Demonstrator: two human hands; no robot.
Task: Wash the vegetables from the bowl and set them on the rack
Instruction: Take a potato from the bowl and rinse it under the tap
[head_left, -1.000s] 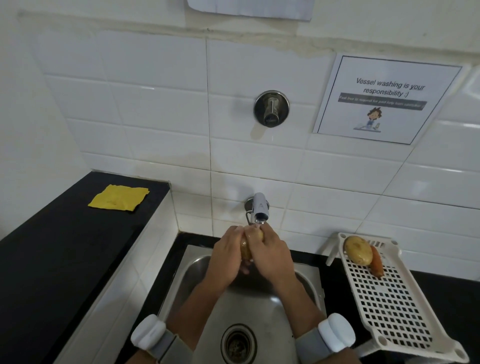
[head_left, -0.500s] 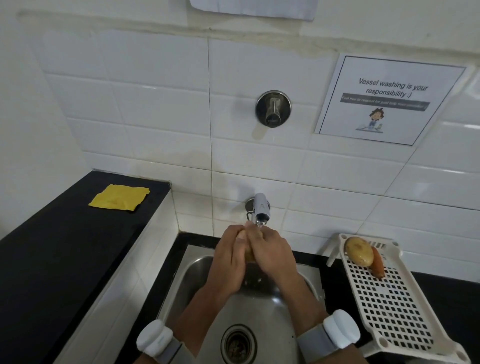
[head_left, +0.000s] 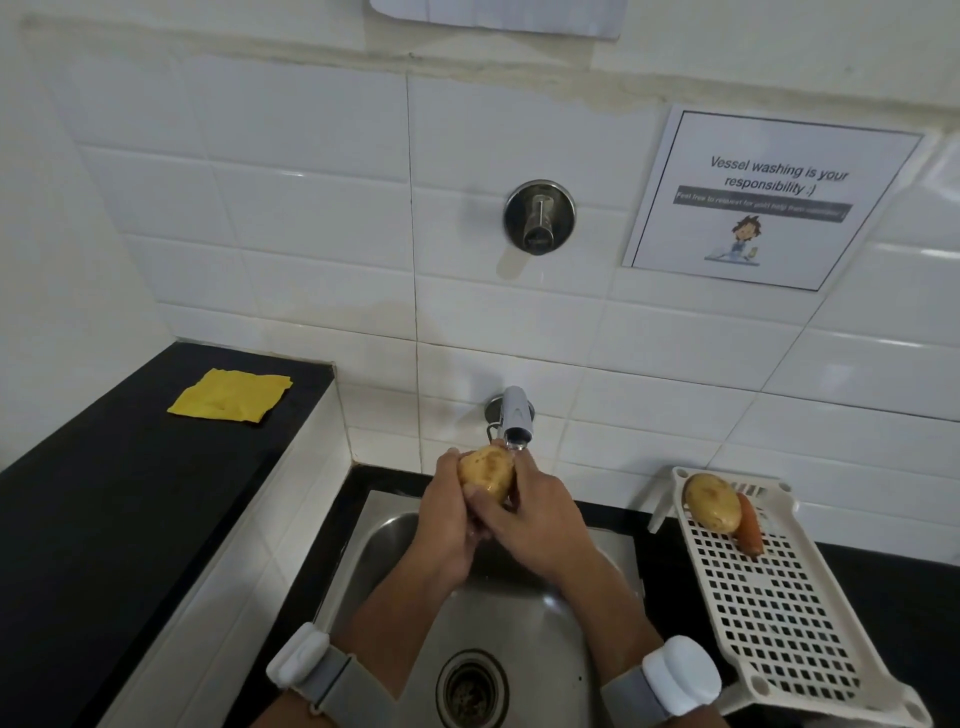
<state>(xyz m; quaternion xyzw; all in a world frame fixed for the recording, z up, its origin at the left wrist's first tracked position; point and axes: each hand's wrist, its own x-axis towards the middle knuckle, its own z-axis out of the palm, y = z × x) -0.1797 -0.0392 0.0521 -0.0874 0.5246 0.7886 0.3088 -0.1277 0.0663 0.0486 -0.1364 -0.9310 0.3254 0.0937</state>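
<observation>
- We hold a potato (head_left: 487, 472) under the tap (head_left: 516, 420), above the sink (head_left: 519, 618).
- Our left hand (head_left: 448, 519) and right hand (head_left: 535, 519) each curl a grip round it, fingers wrapped.
- The rack (head_left: 769, 597) at the counter's right edge carries another potato (head_left: 711, 502) touching a carrot (head_left: 749, 525).
- A yellow cloth (head_left: 228, 397) lies on the raised left counter (head_left: 104, 493), below white wall tiles.

Both hands hold a wet yellow-brown potato (head_left: 487, 471) under the small chrome tap (head_left: 515, 420) over the steel sink (head_left: 519, 618): left hand (head_left: 448, 519) cupping it, right hand (head_left: 535, 519) wrapped round it. On the white perforated plastic rack (head_left: 769, 613) lie a second potato (head_left: 711, 502) and an orange carrot (head_left: 749, 526), touching. A folded yellow cloth (head_left: 230, 398) lies on the black worktop (head_left: 104, 493)
</observation>
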